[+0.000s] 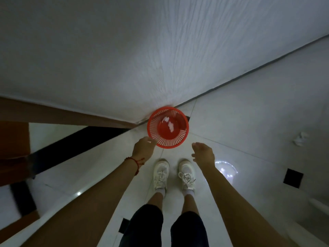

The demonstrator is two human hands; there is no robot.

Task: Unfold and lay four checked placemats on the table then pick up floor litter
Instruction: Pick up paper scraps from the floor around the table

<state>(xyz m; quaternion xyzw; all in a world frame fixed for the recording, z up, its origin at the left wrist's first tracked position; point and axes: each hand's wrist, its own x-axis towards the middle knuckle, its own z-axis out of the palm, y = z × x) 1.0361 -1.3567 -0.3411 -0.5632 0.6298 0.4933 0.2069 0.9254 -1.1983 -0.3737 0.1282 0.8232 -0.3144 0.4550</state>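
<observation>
Wooden furniture (pixel 14 139): far out to the left of the left hand, brown, blurred, cut by the frame edge.
Dark floor band (pixel 80 139): runs diagonally across the pale tiles, left of the left hand and beyond it.
Left hand (pixel 143 148): reaches forward and down, back of hand up, fingers loosely curled at the near rim of the basket; whether they touch the rim I cannot tell. It grasps nothing that shows.
Red cord bracelet (pixel 136 164): round the left wrist.
Red basket (pixel 167 127): slatted plastic, upright on the floor, just ahead of both hands and between them, its far side against the white wall.
Litter in basket (pixel 169 123): white crumpled scraps on the basket bottom.
White shoes (pixel 161 173): below and between the two hands, toes toward the basket.
Right hand (pixel 203 154): released, fingers relaxed and spread, empty, hanging just right of the basket and apart from it.
Light reflection (pixel 226 169): bright ring on the tile just right of the right wrist.
Floor litter (pixel 300 139): white crumpled piece on the tiles, well out to the right of the right hand.
</observation>
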